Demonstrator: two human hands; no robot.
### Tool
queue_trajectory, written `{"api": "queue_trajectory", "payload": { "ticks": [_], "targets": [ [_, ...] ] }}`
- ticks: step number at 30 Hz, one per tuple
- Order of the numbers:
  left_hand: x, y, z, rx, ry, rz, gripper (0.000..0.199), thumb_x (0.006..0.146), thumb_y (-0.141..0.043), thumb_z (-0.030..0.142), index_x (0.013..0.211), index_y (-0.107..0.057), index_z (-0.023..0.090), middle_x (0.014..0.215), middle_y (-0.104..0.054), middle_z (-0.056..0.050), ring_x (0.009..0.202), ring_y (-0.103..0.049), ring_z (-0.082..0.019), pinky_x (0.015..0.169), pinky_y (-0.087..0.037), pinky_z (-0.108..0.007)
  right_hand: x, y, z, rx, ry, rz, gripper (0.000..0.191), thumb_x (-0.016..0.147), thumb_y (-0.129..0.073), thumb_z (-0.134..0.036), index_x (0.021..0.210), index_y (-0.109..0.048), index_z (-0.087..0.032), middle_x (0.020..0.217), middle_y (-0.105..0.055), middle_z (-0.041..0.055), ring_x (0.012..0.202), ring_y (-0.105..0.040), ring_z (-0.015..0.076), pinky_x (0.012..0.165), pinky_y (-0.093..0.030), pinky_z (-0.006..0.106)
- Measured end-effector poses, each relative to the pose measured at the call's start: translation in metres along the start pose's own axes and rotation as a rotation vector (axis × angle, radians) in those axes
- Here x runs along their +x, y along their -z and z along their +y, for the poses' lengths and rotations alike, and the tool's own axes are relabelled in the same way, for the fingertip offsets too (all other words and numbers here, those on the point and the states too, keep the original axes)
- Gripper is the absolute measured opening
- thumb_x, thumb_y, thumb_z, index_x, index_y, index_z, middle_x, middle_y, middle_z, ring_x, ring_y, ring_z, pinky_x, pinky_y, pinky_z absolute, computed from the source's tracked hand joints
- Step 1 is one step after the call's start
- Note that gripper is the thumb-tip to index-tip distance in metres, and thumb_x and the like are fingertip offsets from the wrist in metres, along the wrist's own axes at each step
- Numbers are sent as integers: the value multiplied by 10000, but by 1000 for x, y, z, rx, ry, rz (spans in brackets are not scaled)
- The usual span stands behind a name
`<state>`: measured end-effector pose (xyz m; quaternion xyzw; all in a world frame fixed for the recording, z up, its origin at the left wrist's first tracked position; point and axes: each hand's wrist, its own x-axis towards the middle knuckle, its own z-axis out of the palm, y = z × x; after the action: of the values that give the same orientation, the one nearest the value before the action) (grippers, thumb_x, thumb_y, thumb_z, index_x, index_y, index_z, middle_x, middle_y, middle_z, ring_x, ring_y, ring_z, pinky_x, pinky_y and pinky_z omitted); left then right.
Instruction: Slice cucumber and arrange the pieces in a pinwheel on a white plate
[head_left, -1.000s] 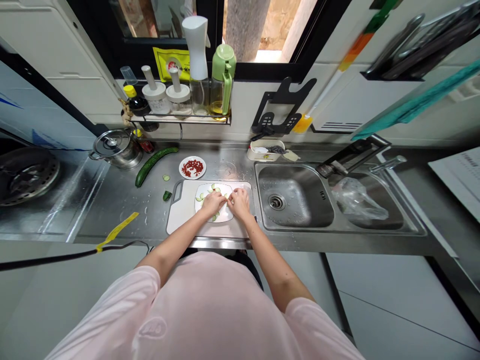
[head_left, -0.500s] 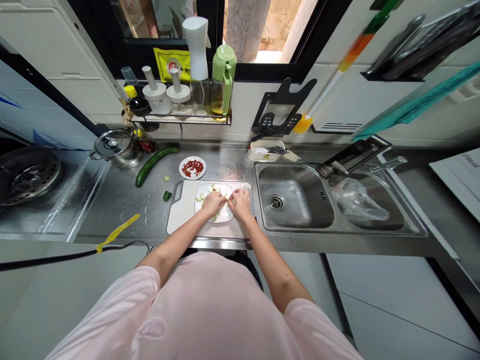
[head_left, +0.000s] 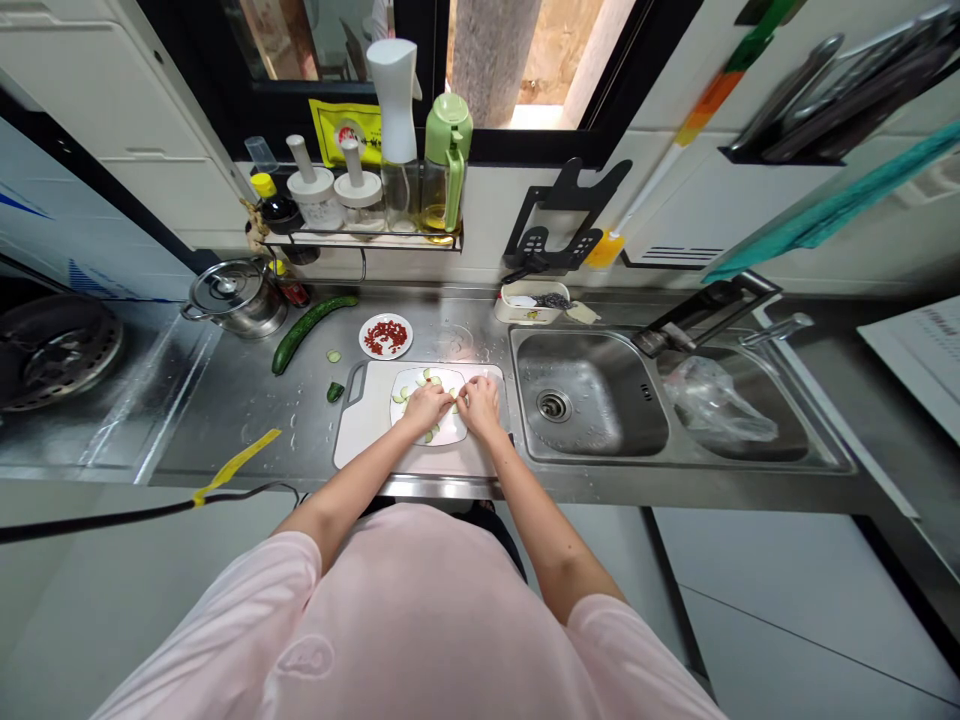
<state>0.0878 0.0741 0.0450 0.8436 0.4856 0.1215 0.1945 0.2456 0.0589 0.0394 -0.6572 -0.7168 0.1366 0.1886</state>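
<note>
While the left hand (head_left: 427, 406) and right hand (head_left: 481, 404) nearly meet at the fingertips over the squarish white plate (head_left: 450, 432), I cannot tell whether they pinch anything. Pale green slices (head_left: 405, 393) lie on that plate, which rests on the white cutting board (head_left: 366, 430). Farther off, a round plate (head_left: 364, 338) holds chopped red bits (head_left: 386, 337). On the far rack (head_left: 330, 238), a green-topped bottle (head_left: 448, 165) contains yellowish liquid; the yellow packet (head_left: 330, 135) bears print (too small to read). Water spots the steel counter (head_left: 247, 430), left of the sink (head_left: 600, 400).
</note>
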Motion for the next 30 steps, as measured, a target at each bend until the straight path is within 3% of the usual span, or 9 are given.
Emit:
{"api": "queue_trajectory", "payload": {
  "ticks": [6,13,21,30],
  "targets": [
    [1,1,0,39,24,-18,254,878,-453,306,919,-687,217,882,-586,-78,940,-504,-193,837,-387,-311,0,0,0,12,-11,26,139,818,-510,-270,847,-625,-197,1095,-470,102,1069,-332,270,888,-312,384],
    [0,-4,-5,33,24,44,188,848,-518,285,939,-672,228,902,-592,-59,943,-509,-187,835,-396,-298,-4,3,2,39,-28,92,130,817,-513,-277,839,-617,-201,1060,-489,85,1066,-351,259,895,-326,363],
    [-5,3,-5,-12,82,46,204,852,-522,289,984,-665,228,945,-610,-58,982,-505,-192,840,-397,-305,-9,7,6,83,-70,151,138,820,-492,-266,826,-615,-202,1040,-501,85,1074,-345,254,929,-307,358],
    [-23,15,-14,-74,123,197,198,844,-530,309,949,-678,228,934,-642,-47,931,-537,-184,845,-414,-302,-36,2,-7,162,-38,254,132,820,-507,-271,801,-616,-199,999,-501,78,1032,-374,247,913,-329,370]
  ]
}}
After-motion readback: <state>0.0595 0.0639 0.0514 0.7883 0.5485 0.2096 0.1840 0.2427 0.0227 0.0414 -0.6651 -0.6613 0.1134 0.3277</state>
